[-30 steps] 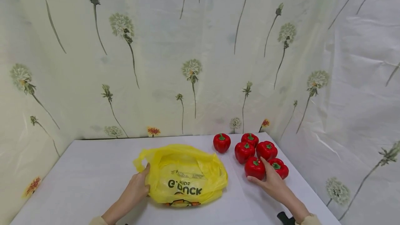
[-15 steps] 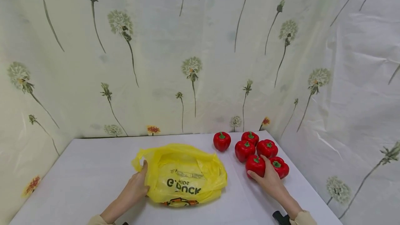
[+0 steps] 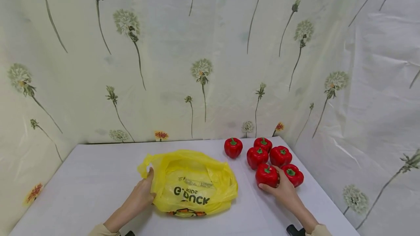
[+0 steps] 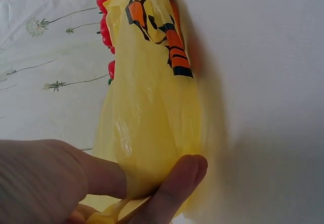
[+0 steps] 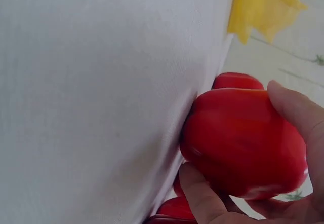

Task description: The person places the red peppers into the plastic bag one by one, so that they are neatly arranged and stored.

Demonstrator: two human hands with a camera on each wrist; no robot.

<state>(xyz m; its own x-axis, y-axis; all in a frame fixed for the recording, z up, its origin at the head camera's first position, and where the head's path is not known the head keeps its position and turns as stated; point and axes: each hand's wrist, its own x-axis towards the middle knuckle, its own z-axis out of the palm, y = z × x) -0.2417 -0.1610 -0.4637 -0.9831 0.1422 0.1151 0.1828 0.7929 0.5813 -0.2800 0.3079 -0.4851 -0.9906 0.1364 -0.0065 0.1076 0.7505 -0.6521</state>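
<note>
Tabletop of smooth, pale white [image 3: 98, 177] spans the lower part of the head view, with a crumpled yellow plastic bag [image 3: 193, 188] at bottom centre, its dark lettering upside down above an orange-and-black print. The left hand [image 3: 139, 194] grasps the bag's left edge; the left wrist view shows thin plastic pinched between its digits. Right of the bag, lower right of centre, the right hand [image 3: 282, 188] grips a glossy red bell pepper with a green stem [image 3: 266, 175], thumb on one side and fingers on the other; whether the pepper touches the table is hard to tell. Just beyond it sits a close cluster: a red pepper at the front right [image 3: 293, 175], one behind it [image 3: 280, 156], one to the left [image 3: 257, 158] and one at the back [image 3: 263, 144]. Another red pepper, set apart [image 3: 233, 148], stands left of these. Behind hangs a pale sheet printed with dandelions [image 3: 164, 65], filling the upper frame.
</note>
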